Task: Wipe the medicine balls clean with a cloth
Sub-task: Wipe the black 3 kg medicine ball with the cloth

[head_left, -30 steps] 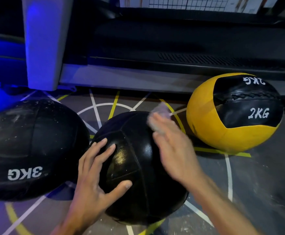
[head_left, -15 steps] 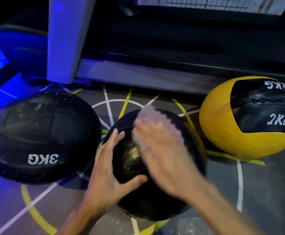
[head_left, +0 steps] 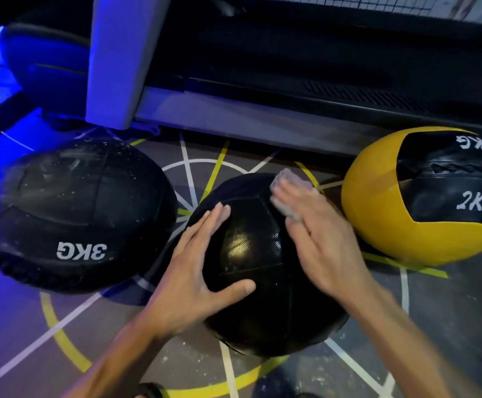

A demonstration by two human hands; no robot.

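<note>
Two hands on black ball (head_left: 251, 254), left hand (head_left: 193, 271) flat, right hand (head_left: 320, 242) pressing cloth (head_left: 287, 182)

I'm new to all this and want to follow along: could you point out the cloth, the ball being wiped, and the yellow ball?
cloth (head_left: 287, 183): head view, on the pale edge showing beyond the fingertips.
middle black ball (head_left: 251, 245): head view, on its shiny top panel.
yellow ball (head_left: 377, 214): head view, on its yellow left side.

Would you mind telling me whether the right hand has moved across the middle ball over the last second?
Yes. The right hand swept toward the left hand, then returned to the middle ball's upper right.
</note>
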